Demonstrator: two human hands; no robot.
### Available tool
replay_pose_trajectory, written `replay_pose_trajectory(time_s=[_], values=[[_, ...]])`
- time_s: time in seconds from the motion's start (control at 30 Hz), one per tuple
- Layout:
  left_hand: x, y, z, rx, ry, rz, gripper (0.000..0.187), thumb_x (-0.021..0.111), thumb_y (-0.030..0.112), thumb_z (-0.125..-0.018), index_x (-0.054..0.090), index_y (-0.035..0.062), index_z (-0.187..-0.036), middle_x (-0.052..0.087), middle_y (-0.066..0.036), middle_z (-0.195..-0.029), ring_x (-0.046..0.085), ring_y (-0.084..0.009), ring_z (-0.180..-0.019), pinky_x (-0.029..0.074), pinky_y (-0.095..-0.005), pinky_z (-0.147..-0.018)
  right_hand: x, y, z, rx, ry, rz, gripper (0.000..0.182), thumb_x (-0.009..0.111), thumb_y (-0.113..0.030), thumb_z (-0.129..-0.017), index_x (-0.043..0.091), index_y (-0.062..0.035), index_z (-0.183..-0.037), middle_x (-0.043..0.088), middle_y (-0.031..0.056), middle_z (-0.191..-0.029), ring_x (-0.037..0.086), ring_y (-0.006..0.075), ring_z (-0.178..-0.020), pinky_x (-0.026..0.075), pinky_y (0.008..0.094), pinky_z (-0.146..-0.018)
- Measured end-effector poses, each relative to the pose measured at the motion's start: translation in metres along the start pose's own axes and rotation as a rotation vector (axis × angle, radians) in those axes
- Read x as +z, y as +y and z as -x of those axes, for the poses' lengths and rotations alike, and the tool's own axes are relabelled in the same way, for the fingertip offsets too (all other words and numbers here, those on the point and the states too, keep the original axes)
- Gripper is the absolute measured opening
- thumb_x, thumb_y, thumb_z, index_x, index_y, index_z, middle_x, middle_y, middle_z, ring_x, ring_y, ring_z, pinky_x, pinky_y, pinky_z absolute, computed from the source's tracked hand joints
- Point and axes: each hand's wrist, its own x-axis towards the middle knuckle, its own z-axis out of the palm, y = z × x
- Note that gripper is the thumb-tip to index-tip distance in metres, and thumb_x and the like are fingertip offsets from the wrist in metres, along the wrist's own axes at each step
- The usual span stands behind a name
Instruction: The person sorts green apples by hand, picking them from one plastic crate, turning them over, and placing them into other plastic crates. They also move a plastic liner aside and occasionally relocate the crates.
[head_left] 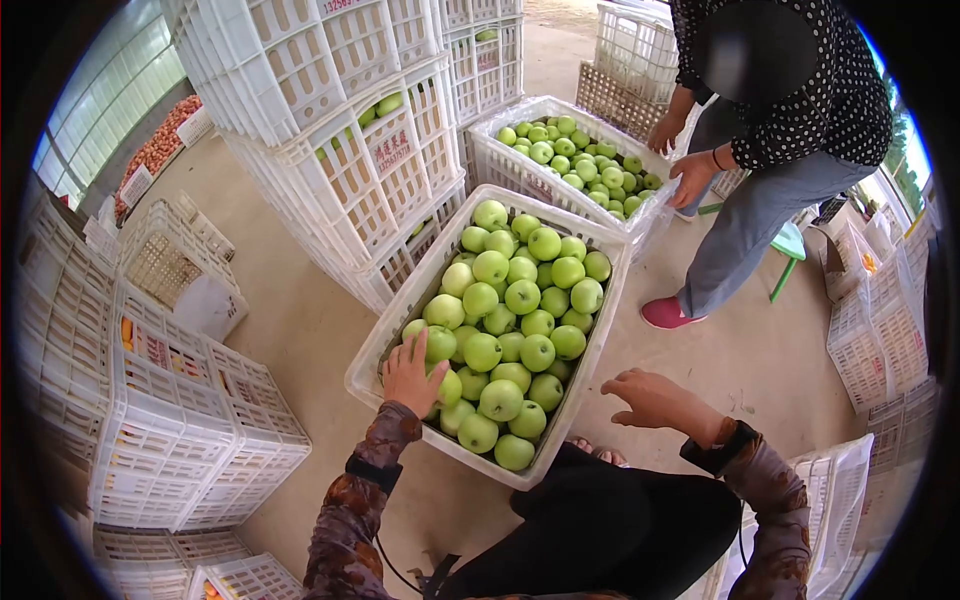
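Observation:
A white crate (365,365) full of green apples (522,297) stands right before me, tilted in view. My left hand (410,378) rests on apples at the crate's near left corner, its fingers spread over a green apple (440,344); part of that apple and of the one beneath is hidden by the hand. My right hand (655,402) hovers to the right of the crate, apart from it, fingers loosely apart and nothing in them.
Behind it, a second crate (480,150) of green apples has a co-worker (790,110) bent over it, hands at its plastic liner. Stacked crates (330,150) rise behind left; more stacks (170,430) stand left and right. A green stool (788,243) is at right.

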Motion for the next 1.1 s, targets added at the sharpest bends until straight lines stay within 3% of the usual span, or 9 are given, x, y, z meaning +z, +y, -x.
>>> replay_pose_trajectory(time_s=[0.13,0.27,0.37,0.47,0.7,0.8,0.87,0.93,1.1], values=[[-0.016,0.017,0.036,0.155,0.221,0.088,0.072,0.059,0.038,-0.089,0.029,0.0057,-0.145,0.037,-0.02,-0.143,0.032,-0.0405,-0.131,0.025,-0.0533,-0.108,-0.001,0.006,0.026,0.138,-0.289,-0.15,0.05,0.071,-0.033,-0.08,0.056,-0.0067,-0.12,0.065,0.0165,-0.103,0.06,0.0343,-0.1,0.049,0.0435,-0.084],[0.001,0.026,0.093,0.027,0.474,0.141,0.071,0.062,0.029,-0.087,0.029,0.0027,-0.144,0.034,-0.022,-0.144,0.03,-0.039,-0.134,0.022,-0.0495,-0.111,-0.022,0.015,0.016,0.246,-0.385,-0.083,0.051,0.068,-0.037,-0.082,0.055,-0.0052,-0.121,0.067,0.0171,-0.101,0.063,0.0361,-0.093,0.05,0.0442,-0.081],[0.04,0.016,0.118,-0.321,0.701,0.517,0.082,0.063,0.038,-0.088,0.02,-0.0025,-0.145,0.022,-0.025,-0.149,0.024,-0.038,-0.138,0.019,-0.0516,-0.111,-0.036,0.019,-0.011,0.266,-0.283,-0.141,0.05,0.069,-0.032,-0.081,0.056,-0.0049,-0.12,0.065,0.0191,-0.107,0.061,0.0366,-0.1,0.049,0.0433,-0.085],[0.037,0.027,0.111,-0.568,0.651,1.055,0.085,0.061,0.038,-0.09,0.014,-0.0055,-0.146,0.021,-0.027,-0.149,0.021,-0.037,-0.14,0.016,-0.0489,-0.113,-0.024,0.033,-0.047,0.16,0.358,-0.163,0.053,0.071,-0.021,-0.078,0.051,-0.0031,-0.124,0.051,0.0237,-0.125,0.051,0.0395,-0.114,0.043,0.0435,-0.096],[0.035,0.032,0.074,-0.511,0.795,0.78,0.077,0.061,0.032,-0.091,0.02,-0.0041,-0.145,0.019,-0.025,-0.151,0.021,-0.0344,-0.14,0.016,-0.0416,-0.115,-0.005,0.05,-0.113,0.263,0.602,0.073,0.067,0.069,-0.024,-0.079,0.04,0.0009,-0.134,0.05,0.0238,-0.128,0.048,0.0394,-0.119,0.041,0.0443,-0.099],[-0.005,0.049,0.073,-0.23,0.69,0.285,0.069,0.063,0.029,-0.087,0.032,0.0,-0.142,0.027,-0.023,-0.148,0.025,-0.037,-0.138,0.021,-0.0434,-0.114,0.006,0.056,-0.127,0.316,0.624,0.121,0.063,0.067,-0.025,-0.08,0.043,0.0008,-0.132,0.05,0.0222,-0.13,0.046,0.0392,-0.121,0.04,0.0435,-0.101],[-0.009,0.044,0.063,-0.088,0.56,0.17,0.059,0.064,0.025,-0.084,0.045,0.0047,-0.135,0.036,-0.021,-0.143,0.031,-0.0397,-0.134,0.027,-0.0449,-0.111,-0.008,0.042,-0.123,0.224,0.564,-0.279,0.057,0.067,-0.021,-0.079,0.047,-0.0009,-0.129,0.051,0.021,-0.129,0.045,0.0391,-0.123,0.039,0.0418,-0.102],[-0.004,0.041,0.054,0.086,0.087,0.168,0.053,0.066,0.023,-0.082,0.051,0.0059,-0.131,0.042,-0.018,-0.139,0.036,-0.0392,-0.13,0.03,-0.0472,-0.108,-0.013,0.031,-0.123,0.123,0.522,-0.351,0.053,0.067,-0.018,-0.079,0.049,-0.0022,-0.127,0.05,0.0209,-0.13,0.044,0.039,-0.124,0.039,0.0416,-0.103],[-0.001,0.037,0.049,0.112,0.123,0.032,0.047,0.069,0.017,-0.079,0.056,0.0082,-0.123,0.047,-0.015,-0.131,0.044,-0.0362,-0.119,0.037,-0.0457,-0.102,0.009,0.034,-0.134,0.073,0.574,-0.272,0.054,0.068,-0.009,-0.076,0.049,-0.0058,-0.126,0.047,0.0218,-0.133,0.045,0.04,-0.122,0.038,0.043,-0.103]])
